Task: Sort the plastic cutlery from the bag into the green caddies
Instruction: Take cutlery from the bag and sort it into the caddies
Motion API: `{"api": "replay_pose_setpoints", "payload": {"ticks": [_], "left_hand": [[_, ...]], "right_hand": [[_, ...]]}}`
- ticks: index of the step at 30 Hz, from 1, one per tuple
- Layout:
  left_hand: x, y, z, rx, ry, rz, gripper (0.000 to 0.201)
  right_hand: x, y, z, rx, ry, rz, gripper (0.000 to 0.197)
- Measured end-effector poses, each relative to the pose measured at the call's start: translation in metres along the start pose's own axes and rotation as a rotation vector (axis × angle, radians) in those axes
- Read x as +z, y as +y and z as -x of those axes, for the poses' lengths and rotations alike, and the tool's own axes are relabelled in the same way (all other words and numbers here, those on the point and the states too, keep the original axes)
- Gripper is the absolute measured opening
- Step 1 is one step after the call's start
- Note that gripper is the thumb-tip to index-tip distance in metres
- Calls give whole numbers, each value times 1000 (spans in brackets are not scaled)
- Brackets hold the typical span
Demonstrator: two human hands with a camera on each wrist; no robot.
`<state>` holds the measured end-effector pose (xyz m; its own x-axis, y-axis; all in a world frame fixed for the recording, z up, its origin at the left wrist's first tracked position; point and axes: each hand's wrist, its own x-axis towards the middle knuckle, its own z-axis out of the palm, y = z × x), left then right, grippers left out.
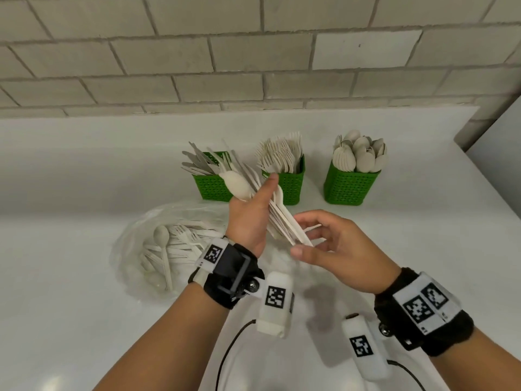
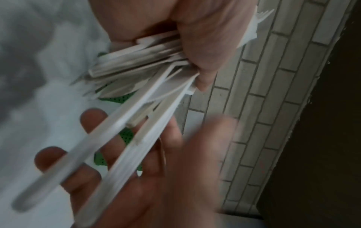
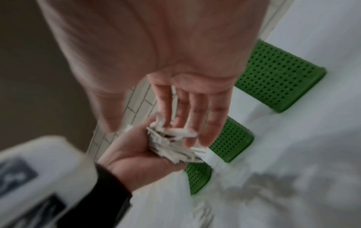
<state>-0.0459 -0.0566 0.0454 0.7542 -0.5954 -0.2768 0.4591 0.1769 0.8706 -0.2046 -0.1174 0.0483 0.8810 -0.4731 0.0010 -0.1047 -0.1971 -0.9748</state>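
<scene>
Seemingly loose right hand beside cutlery bundle

we see three green caddies dotted with holes, off-white cutlery, and black-and-white checked wrist tags.

Left hand grips a fanned bundle of pale cutlery; the right hand's fingers, blurred, lie under the handle ends; green caddy behind.
</scene>
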Motion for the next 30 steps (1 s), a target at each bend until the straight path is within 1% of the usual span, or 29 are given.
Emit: {"api": "replay_pose_setpoints", "payload": {"ticks": [2,3,4,5,7,8,9,11,13,15,16,18,19,21,22,23,25,26,28,29,30], "left_hand": [[3,-4,3,25,-6,-46,24],[3,-6,4,37,-6,-61,21],[4,-7,6,44,-4,-73,19],[4,-9,7,46,0,-74,23],[4,-10,11,32,-32,-50,47],[3,-11,12,11,-49,-32,54],[2,-12,14,-12,-60,-8,51],[0,-13,16,-58,-87,12,29],[-2,-13,18,-74,-110,-19,14],[-5,-15,19,-35,-122,-57,10],[-6,-15,19,-13,-128,-72,10],[-6,-15,21,26,-135,-88,11],[-6,-16,22,45,-137,-91,14],[-6,-15,24,78,-132,-100,17],[-6,-14,24,86,-133,-102,14],[-6,-13,25,87,-136,-100,11],[-5,-7,25,73,-131,-73,8],[-6,-4,24,65,-117,-44,8],[-9,2,19,54,-87,14,8],[-10,4,16,49,-75,34,9],[-12,5,13,45,-66,48,11]], "right_hand": [[10,3,-1,-1,114,129,25],[13,5,-2,-16,168,202,18],[14,5,-2,-39,202,253,12],[14,5,-3,-56,217,288,10],[13,7,-4,-60,221,302,12],[13,9,-5,-42,225,269,14],[12,9,-6,-13,232,212,15],[12,10,-7,44,229,109,15],[13,13,-8,67,212,106,13],[16,15,-8,51,234,158,11],[17,15,-7,22,279,202,13],[17,12,-8,-76,382,273,18],[17,9,-8,-118,399,267,18],[17,5,-9,-138,323,253,14],[16,4,-10,-119,275,287,14],[15,6,-11,-87,250,330,16],[11,11,-12,17,262,327,23],[9,13,-12,91,237,286,25],[8,15,-12,222,79,159,23],[9,16,-11,252,8,74,21],[9,17,-10,260,-22,-9,21]]}}
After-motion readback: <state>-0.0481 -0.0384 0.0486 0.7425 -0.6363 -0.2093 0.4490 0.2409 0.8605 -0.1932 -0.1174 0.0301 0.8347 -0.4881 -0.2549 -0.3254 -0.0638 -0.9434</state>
